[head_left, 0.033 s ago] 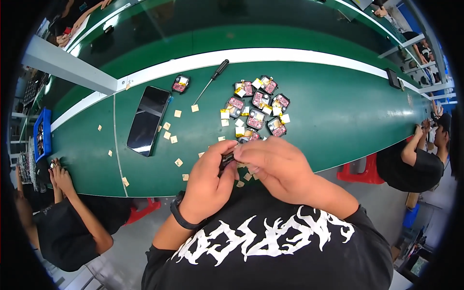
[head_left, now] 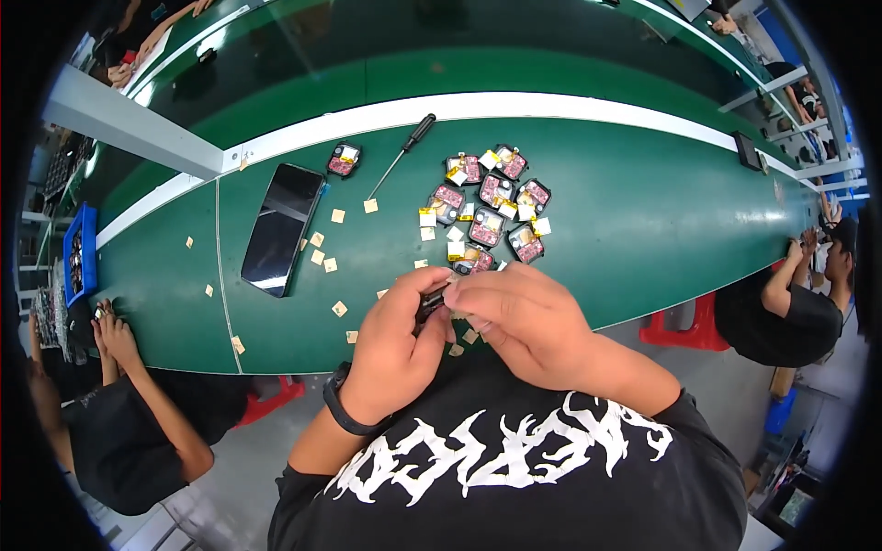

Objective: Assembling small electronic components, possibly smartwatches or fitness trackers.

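Note:
A small black electronic device (head_left: 428, 305) is gripped between the thumb and fingers of my left hand (head_left: 393, 347), close in front of my body. My right hand (head_left: 533, 321) is closed too, its fingertips pinching at the device's right end; whatever small part may lie under them is hidden. Just beyond my hands lies a group of open black device housings (head_left: 486, 226) with pinkish circuit boards and small white-and-yellow battery packs. Squares of tan backed pads (head_left: 339, 309) are scattered on the green table (head_left: 643, 211), some right beside my fingers.
A screwdriver (head_left: 405, 152) and another open housing (head_left: 344, 160) lie toward the far left, near a large dark-screened phone or tablet (head_left: 280, 230). A white rail (head_left: 551, 106) bounds the far edge. Co-workers sit left and right; a blue bin (head_left: 81, 250) stands far left.
My right hand has shifted very slightly at the device. Everything on the table lies as before.

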Tool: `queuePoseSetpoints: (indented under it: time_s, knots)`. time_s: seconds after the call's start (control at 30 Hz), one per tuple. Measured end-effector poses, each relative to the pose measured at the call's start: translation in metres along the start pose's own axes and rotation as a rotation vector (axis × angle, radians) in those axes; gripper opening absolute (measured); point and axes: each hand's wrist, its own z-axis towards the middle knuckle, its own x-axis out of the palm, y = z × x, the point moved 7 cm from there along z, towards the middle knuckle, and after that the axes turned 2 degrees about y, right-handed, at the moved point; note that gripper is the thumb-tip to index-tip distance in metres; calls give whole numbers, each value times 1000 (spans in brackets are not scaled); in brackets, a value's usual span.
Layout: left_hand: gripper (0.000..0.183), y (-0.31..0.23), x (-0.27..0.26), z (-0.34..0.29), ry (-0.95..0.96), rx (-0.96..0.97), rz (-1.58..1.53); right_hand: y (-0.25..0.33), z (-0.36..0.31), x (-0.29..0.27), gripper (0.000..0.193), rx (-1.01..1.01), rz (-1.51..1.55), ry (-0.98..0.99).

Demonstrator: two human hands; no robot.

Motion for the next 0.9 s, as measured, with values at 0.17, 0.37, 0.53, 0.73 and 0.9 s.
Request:
queuePoseSetpoints:
  time_s: [0.17,0.37,0.53,0.73,0.9]
  knots:
    - [40,5,-3,-4,-18,-158,-107,-5,-9,8,35,87,-38,2]
    - [39,0,-4,-4,-32,-50,44,-25,-17,24,11,522,241,43]
    - [37,-14,-7,2,-93,-2,213,-34,-14,26,13,618,354,97]
    - [33,-26,-5,7,-47,70,371,-44,-21,33,12,772,540,54]
    - [31,-26,-6,1,-112,182,453,-51,-26,43,12,826,648,20]
